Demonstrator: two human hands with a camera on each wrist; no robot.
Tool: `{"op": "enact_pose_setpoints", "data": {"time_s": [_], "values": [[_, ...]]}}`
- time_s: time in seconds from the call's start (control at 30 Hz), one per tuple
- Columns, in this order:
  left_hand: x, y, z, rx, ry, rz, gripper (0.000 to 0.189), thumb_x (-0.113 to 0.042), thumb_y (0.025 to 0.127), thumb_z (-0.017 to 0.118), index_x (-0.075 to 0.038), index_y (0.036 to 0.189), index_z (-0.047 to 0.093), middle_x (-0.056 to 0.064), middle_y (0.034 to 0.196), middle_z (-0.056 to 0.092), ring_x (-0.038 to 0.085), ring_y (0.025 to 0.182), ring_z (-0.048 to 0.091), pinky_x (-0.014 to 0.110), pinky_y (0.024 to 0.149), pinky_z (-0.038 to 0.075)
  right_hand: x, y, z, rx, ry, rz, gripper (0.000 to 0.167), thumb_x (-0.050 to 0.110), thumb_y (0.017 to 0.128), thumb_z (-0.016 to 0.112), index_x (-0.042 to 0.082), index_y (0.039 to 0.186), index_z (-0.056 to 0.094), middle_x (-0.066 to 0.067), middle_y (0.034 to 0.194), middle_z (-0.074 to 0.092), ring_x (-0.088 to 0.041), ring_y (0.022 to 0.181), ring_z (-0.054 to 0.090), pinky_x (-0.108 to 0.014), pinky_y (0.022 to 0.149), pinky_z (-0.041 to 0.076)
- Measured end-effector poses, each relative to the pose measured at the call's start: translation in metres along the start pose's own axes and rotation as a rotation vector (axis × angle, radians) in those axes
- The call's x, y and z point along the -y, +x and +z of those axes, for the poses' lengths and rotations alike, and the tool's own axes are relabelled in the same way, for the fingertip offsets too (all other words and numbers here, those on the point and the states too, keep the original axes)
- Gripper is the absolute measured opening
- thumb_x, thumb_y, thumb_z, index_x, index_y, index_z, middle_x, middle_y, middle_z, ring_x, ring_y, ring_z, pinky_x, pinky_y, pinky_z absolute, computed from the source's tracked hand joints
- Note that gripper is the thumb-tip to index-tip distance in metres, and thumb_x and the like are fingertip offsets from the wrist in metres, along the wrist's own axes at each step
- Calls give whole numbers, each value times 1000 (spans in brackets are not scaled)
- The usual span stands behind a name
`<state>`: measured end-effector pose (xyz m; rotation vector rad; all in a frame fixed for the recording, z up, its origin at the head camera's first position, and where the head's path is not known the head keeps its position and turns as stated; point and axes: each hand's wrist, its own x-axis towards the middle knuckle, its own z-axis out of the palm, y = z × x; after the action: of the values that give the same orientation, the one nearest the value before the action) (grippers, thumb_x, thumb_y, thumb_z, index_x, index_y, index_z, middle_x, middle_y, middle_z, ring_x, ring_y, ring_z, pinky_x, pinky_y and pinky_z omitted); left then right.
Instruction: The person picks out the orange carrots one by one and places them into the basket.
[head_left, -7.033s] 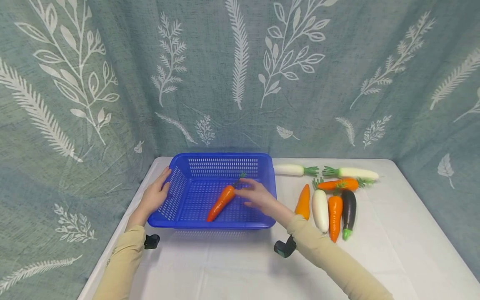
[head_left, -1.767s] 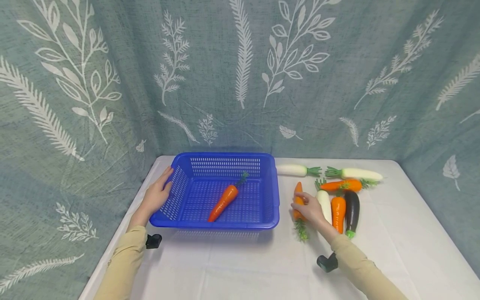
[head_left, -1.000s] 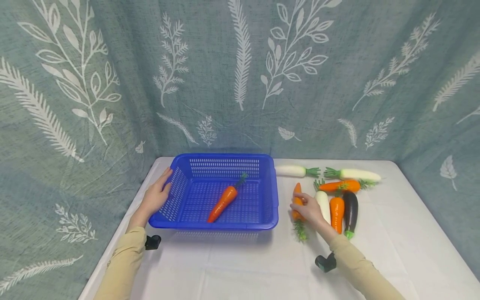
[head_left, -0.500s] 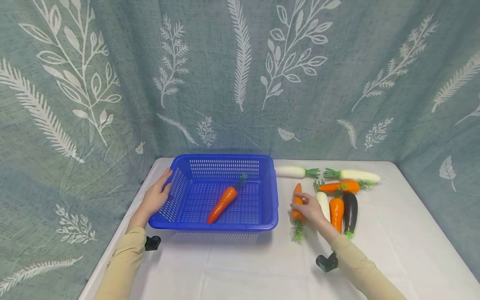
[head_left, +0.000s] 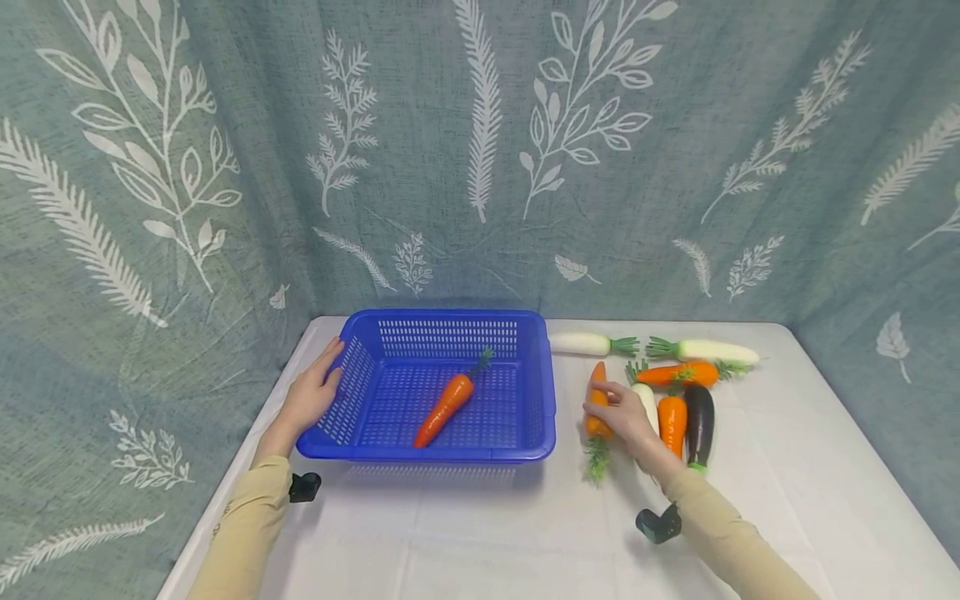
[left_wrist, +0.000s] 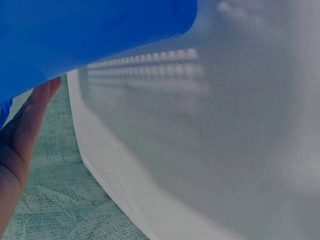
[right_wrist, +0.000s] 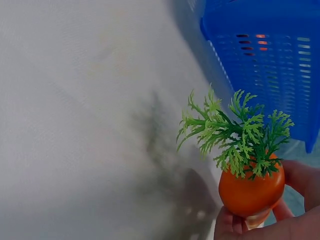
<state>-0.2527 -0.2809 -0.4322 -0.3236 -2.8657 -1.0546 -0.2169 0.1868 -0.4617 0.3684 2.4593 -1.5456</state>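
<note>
My right hand (head_left: 626, 421) pinches an orange carrot (head_left: 597, 398) between thumb and fingers, just right of the blue plastic basket (head_left: 424, 453). In the right wrist view, the thick end of the carrot (right_wrist: 250, 192) faces the camera, its leafy green top (right_wrist: 245, 137) hanging free and casting a shadow on the cloth. My left hand (head_left: 307, 398) rests at the basket's left rim; the left wrist view shows straight fingers (left_wrist: 37, 110) against the basket (left_wrist: 100, 35). A redder carrot (head_left: 446, 408) lies inside the basket, leaves toward the back right.
Right of the basket lie a white radish (head_left: 581, 342), another white radish (head_left: 716, 351), a carrot lying crosswise (head_left: 678, 373), a white vegetable partly behind my hand (head_left: 647, 404), an upright-lying carrot (head_left: 672, 421) and an eggplant (head_left: 700, 421). A patterned curtain (head_left: 450, 167) stands behind the white table (head_left: 450, 533).
My right hand has gone from the carrot in the basket to the orange carrot on the right and gripped it. That carrot has shifted and turned slightly. My left hand has stayed at the rim.
</note>
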Motion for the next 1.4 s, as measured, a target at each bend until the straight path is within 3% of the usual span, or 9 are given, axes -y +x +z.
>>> {"op": "enact_pose_setpoints", "data": {"time_s": [0.5, 0.77, 1.03, 1.27, 1.4], "values": [[1, 1, 0, -4, 6, 0, 48, -5, 103, 38, 8, 148, 30, 24, 156, 23, 47, 139, 26, 58, 112, 23, 14, -4, -16, -15, 28, -68, 50, 13, 93, 64, -2, 138, 50, -33, 145, 37, -46, 134, 36, -54, 108, 36], [1, 1, 1, -25, 10, 17, 47, -5, 102, 39, 10, 147, 32, 26, 155, 25, 48, 137, 27, 60, 110, 24, 30, -7, -29, 14, 149, -66, 53, 10, 94, 61, -2, 143, 45, -30, 151, 28, -43, 138, 29, -51, 109, 35], [2, 0, 2, -25, 10, 18, 47, -3, 102, 39, 10, 146, 32, 25, 155, 25, 47, 138, 28, 57, 112, 24, 43, -10, -44, 60, 232, -42, 59, 17, 97, 61, 3, 149, 37, -30, 154, 20, -40, 135, 35, -49, 107, 36], [2, 0, 1, -19, 13, 13, 47, -2, 102, 40, 10, 146, 32, 25, 155, 24, 47, 138, 27, 57, 112, 23, 45, -11, -49, 66, 262, -48, 60, 18, 97, 61, 6, 150, 36, -28, 153, 24, -36, 128, 43, -40, 101, 41], [0, 0, 1, -15, 12, 10, 47, -3, 102, 40, 10, 146, 32, 26, 155, 25, 47, 138, 27, 57, 112, 23, 46, -11, -46, 70, 276, -56, 60, 18, 97, 61, 5, 150, 36, -29, 154, 20, -37, 131, 40, -43, 104, 38]]}}
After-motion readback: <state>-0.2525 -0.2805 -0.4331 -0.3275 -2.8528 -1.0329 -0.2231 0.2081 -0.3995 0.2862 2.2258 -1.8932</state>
